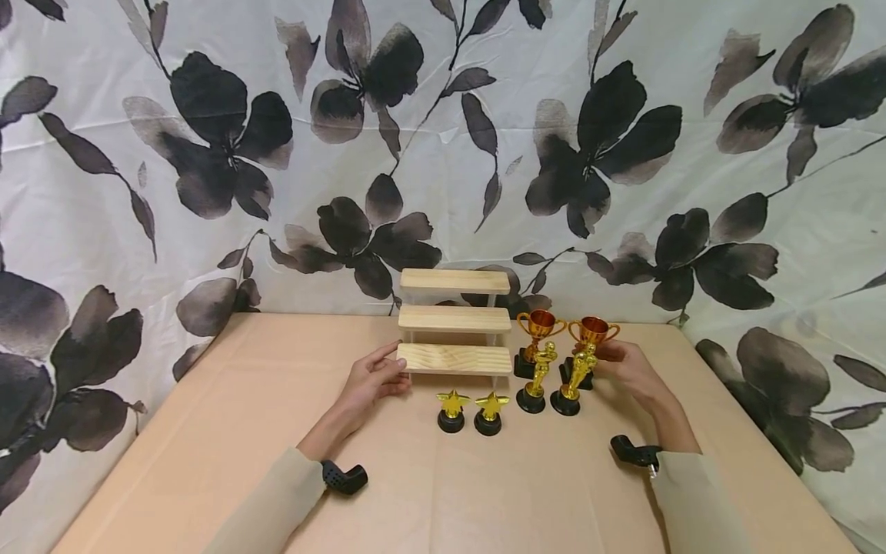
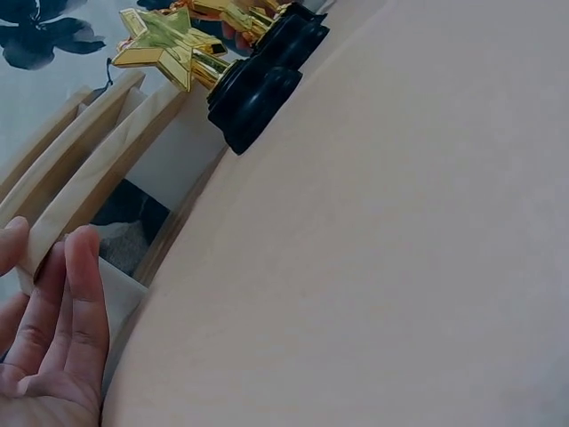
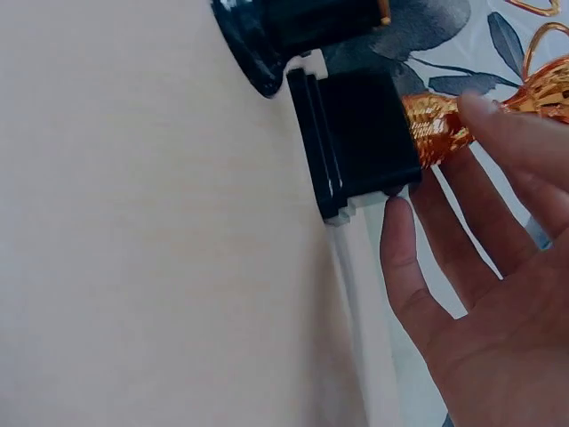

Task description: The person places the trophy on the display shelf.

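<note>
My left hand [image 1: 374, 377] holds the left end of the lowest wooden step of a three-tier display stand [image 1: 453, 358], thumb and fingertips at the board's edge in the left wrist view. At the far right of the group, my right hand [image 1: 631, 369] grips the stem of a trophy cup [image 1: 594, 331] with a square black base [image 3: 369, 133]. Beside it stands a second trophy cup [image 1: 541, 323]. Two gold figure trophies, one on the left [image 1: 544, 362] and one on the right [image 1: 581, 365], stand in front of the cups. A left star trophy [image 1: 452, 408] and a right star trophy [image 1: 491, 409] stand before the stand.
A peach-coloured tabletop [image 1: 443, 492] lies under everything. Behind it hangs a white cloth [image 1: 484, 192] with dark flowers, close behind the stand. Each wrist wears a black strap device, the left one [image 1: 344, 478] and the right one [image 1: 633, 452].
</note>
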Tool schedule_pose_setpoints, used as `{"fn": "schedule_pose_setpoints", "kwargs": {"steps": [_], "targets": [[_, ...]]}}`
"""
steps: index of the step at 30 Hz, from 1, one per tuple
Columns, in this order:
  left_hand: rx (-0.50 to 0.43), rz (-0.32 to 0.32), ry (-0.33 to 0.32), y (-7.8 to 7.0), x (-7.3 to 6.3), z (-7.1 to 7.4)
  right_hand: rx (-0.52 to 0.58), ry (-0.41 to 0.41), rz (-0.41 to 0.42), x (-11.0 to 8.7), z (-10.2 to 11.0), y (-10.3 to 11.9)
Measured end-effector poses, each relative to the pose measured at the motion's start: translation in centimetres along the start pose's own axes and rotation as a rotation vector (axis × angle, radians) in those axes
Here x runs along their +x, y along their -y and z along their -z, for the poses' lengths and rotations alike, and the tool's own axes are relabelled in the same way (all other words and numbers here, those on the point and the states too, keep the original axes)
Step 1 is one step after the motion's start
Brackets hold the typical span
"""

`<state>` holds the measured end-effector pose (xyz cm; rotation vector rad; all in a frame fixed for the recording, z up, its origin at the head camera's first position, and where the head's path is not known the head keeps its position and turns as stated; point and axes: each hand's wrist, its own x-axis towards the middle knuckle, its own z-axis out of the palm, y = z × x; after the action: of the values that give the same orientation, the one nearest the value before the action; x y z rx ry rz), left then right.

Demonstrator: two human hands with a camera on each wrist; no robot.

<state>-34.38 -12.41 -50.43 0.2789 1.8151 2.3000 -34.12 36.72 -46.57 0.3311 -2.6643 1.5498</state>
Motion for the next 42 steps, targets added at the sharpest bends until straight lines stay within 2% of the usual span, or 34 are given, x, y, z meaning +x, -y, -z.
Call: {"fn": "schedule_pose_setpoints", "kwargs": {"steps": [5, 11, 16, 25, 33, 42], "targets": [[-0.007, -0.005, -0.015, -0.2, 0.0, 0.0, 0.043, 0.007, 0.019, 0.1, -0.4, 0.0], [-0.016, 0.004, -0.027, -0.2, -0.1, 0.0, 0.006, 0.02, 0.017, 0.2, -0.6, 0.2], [-0.011, 0.006, -0.023, -0.2, 0.0, 0.0, -0.021, 0.001, 0.006, 0.2, -0.7, 0.3], [0.001, 0.008, -0.018, 0.0, 0.1, 0.0, 0.049, 0.017, 0.027, -0.1, -0.4, -0.1], [-0.004, 0.0, -0.02, -0.1, 0.1, 0.0, 0.037, -0.026, 0.06, -0.3, 0.4, 0.3], [-0.007, 0.0, -0.006, -0.1, 0.1, 0.1, -0.011, -0.073, 0.098, -0.4, 1.0, 2.1]]}}
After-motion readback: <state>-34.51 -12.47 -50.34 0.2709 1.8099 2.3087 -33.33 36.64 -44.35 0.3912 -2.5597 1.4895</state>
